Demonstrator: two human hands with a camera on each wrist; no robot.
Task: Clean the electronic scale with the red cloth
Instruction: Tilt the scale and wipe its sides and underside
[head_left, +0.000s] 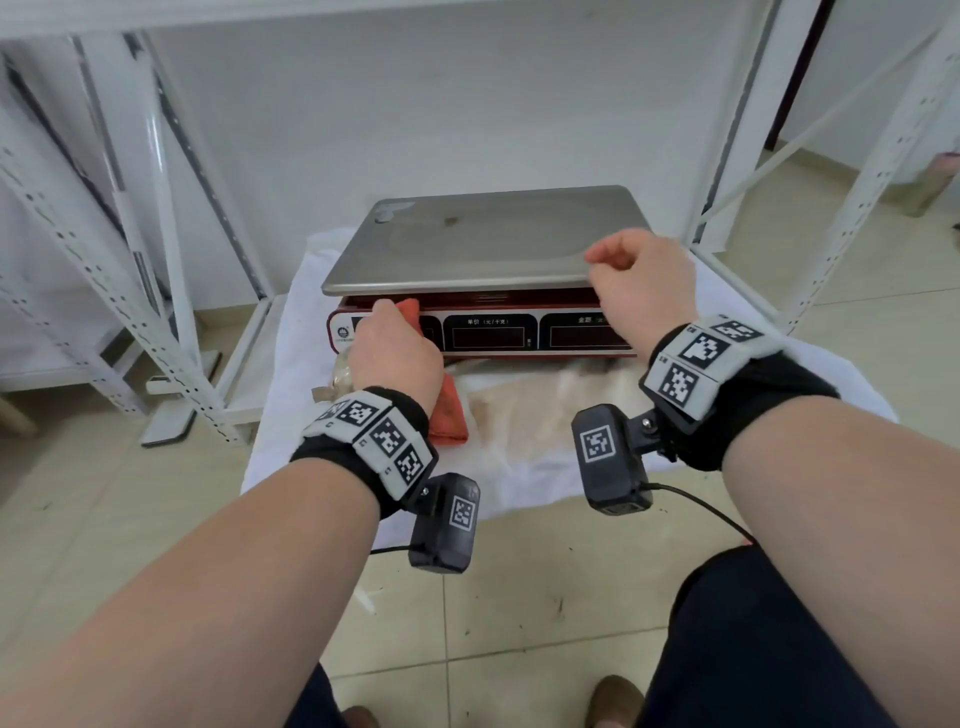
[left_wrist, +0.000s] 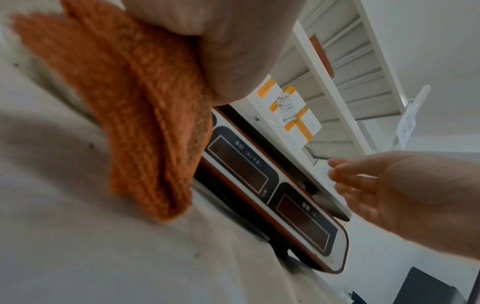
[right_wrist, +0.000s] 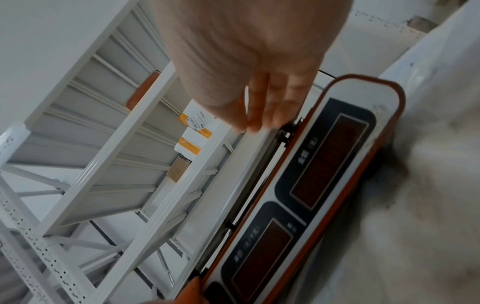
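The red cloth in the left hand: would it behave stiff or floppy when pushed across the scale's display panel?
Probably floppy: the red cloth hangs in soft folds below the left hand. Its nubby weave suggests it grips rather than slides on the glossy display panel. It looks light, so it likely bunches unless pressed flat.

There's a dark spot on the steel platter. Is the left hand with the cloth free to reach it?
Probably yes: the left hand holds the red cloth at the display panel, and nothing covers the spot.
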